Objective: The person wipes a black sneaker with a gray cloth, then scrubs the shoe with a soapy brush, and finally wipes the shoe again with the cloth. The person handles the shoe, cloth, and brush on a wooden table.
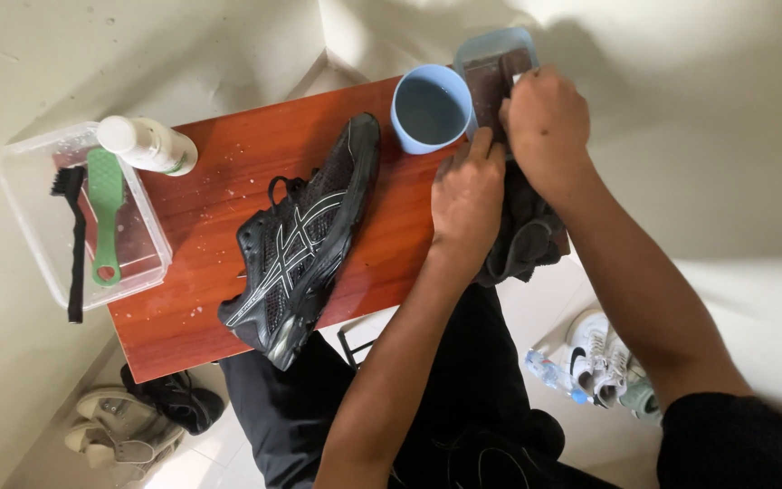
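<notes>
Both hands, left [468,195] & right [547,122], grip 1 dark cloth [522,231]; 1 black shoe [305,240], 1 blue cup [431,109], 2 brushes.

Bright, even daylight fills the frame, strongest at the top centre, where the pale wall nearly washes out. A soft, broad shadow spreads across the wall in the upper right, behind the hands [509,154]. The red desk [201,244] shows a mild sheen. Focus is sharp throughout; wide-angle stretching bends the corners.
</notes>
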